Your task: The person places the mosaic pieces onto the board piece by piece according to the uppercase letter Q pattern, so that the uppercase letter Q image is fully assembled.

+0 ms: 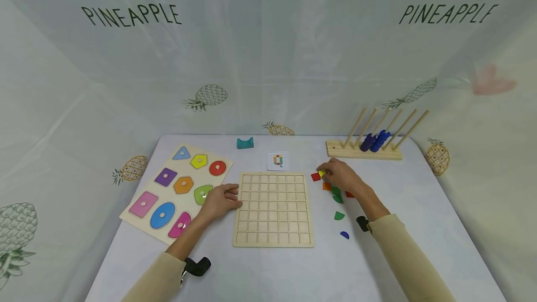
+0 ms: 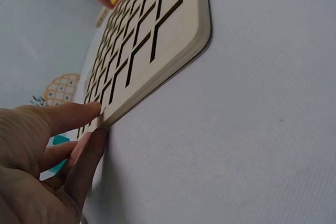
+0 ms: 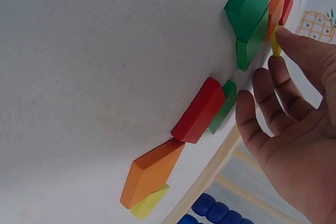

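Observation:
The pale wooden grid board lies flat at the table's middle. My left hand holds its left edge, with one fingertip on the top face and another against the side in the left wrist view. My right hand pinches a small yellow piece between thumb and finger, above the row of coloured pieces. Around it lie a red piece, an orange piece and several green pieces. Closer in the right wrist view are a red block, an orange block and another yellow piece.
A shape puzzle board with knobbed pieces lies at left, partly under my left arm. Behind the grid stand a pattern card and a teal block. A pegged wooden stand with blue beads is at back right. A blue piece lies nearer.

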A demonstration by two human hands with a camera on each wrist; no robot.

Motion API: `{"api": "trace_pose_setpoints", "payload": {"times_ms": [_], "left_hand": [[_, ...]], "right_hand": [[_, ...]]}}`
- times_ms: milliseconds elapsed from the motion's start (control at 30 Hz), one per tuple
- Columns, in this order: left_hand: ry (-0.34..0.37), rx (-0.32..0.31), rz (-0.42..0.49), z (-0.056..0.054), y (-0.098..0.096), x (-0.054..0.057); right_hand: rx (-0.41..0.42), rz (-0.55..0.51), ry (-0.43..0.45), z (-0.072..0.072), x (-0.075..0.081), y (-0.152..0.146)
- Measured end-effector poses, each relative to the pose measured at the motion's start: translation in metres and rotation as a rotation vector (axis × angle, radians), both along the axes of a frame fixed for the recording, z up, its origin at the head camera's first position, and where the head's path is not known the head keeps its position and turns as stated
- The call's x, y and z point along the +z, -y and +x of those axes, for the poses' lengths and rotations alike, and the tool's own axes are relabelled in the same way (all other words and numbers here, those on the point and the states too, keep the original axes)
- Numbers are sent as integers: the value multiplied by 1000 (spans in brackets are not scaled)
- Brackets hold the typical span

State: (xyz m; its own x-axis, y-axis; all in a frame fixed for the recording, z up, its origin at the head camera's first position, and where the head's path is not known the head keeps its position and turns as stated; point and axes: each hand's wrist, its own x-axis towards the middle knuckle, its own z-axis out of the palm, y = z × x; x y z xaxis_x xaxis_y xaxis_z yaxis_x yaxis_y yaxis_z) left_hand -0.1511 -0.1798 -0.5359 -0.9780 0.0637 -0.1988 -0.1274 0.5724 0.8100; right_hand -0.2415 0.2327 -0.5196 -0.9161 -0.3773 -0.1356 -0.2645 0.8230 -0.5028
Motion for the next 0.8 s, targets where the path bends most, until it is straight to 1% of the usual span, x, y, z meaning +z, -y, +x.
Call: {"api": "trace_pose_setpoints", "payload": {"times_ms": [133, 333, 533, 667, 800], "left_hand": [[-9, 16, -12, 1, -2, 0], [-24, 15, -1, 3, -4, 0], [-42, 17, 3, 4, -5, -2], [-35, 25, 10, 5, -5, -3], [-33, 34, 15, 5, -5, -4]], "right_hand": [[-12, -2, 4, 0, 0, 1], [-16, -8, 4, 0, 1, 0], [-33, -13, 40, 1, 4, -1], [-44, -17, 66, 2, 4, -2], [-51, -36, 53, 2, 5, -3]]}}
